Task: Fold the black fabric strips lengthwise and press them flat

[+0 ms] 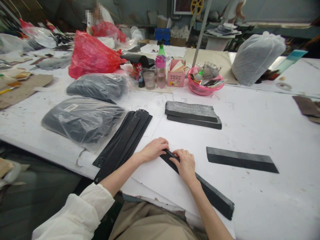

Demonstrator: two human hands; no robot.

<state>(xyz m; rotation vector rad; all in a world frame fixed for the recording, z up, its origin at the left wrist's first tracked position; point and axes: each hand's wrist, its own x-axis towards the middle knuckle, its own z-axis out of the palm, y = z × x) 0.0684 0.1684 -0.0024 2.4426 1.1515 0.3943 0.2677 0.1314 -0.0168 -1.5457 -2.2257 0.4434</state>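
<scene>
A long black strip (216, 193) lies slantwise on the white table (252, 133) in front of me, perhaps several layers thick. My left hand (155, 149) grips its far left end, fingers bent around the edge. Close beside it, my right hand (184, 164) pinches the same strip between thumb and fingers. To the right rests another black strip (241, 160) with a greyer upper face. Farther back sit two stacks of black strips (192, 113), one against the other. A fanned pile of loose black strips (125, 140) is left of my left hand.
Two clear plastic bags of black material (83, 120) stand left of the pile. Behind them are a red plastic bag (93, 55), a pink-lidded bottle (160, 71), a pink box (176, 75) and a pink basket (205, 87). A stuffed white bag (257, 58) stands back right. A person (106, 15) is far left.
</scene>
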